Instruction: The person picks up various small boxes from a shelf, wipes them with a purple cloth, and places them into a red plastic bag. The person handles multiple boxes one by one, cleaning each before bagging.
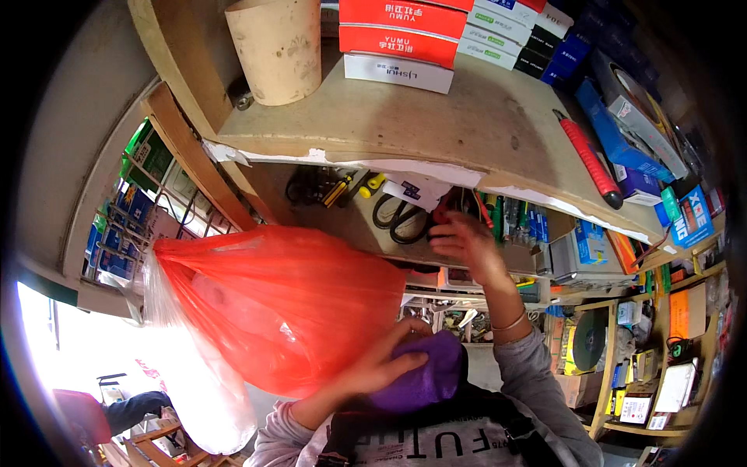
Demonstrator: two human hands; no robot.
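My left hand [392, 361] is curled around a bunched purple cloth [429, 370], close to my chest. Further up, my right hand [471, 245] reaches over the front of the lower shelf, its fingers blurred and somewhat apart, with nothing seen in them. Beside those fingers lies a coiled black cable [402, 220] with a white card [411, 190] above it. Red and dark tools [461, 201] sit just behind the hand, partly hidden by it. Left of my arms hangs a full red plastic bag [292, 303], its contents not clear.
The upper shelf [373, 125] holds a beige bin [279, 52], stacked product boxes [402, 38] and a red-handled tool [592, 157]. A translucent bag [204, 379] hangs at left. Yellow-handled tools [338, 190] lie on the lower shelf. Side shelves [607, 362] carry goods at right.
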